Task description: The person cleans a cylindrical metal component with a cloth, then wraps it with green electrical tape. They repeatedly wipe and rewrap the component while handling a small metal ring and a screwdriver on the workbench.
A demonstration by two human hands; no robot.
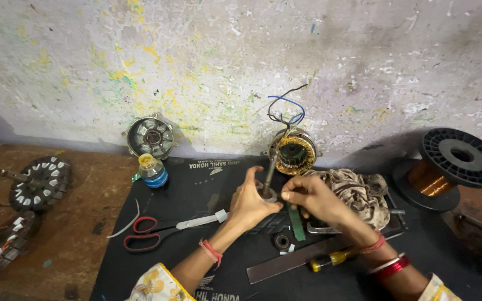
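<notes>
My left hand (pixel 250 202) grips the base of a dark metal shaft (pixel 270 173) that stands nearly upright on the black mat (pixel 191 189). A metal ring or bearing sits around the shaft at my fingertips. My right hand (pixel 314 200) pinches at the same spot from the right, and a green strip (pixel 294 222) hangs below its fingers. Behind the shaft a wound stator with yellow coils (pixel 294 151) leans on the wall, blue and black wires rising from it.
Red-handled scissors (pixel 157 231), a small bearing (pixel 281 241), a flat metal bar (pixel 297 257) and a yellow-handled screwdriver (pixel 333 257) lie on the mat. A copper wire spool (pixel 447 167) stands right, a rag (pixel 364 192) beside it. A small bottle (pixel 153 170), a motor housing (pixel 150 135) and bare stators (pixel 39 183) lie left.
</notes>
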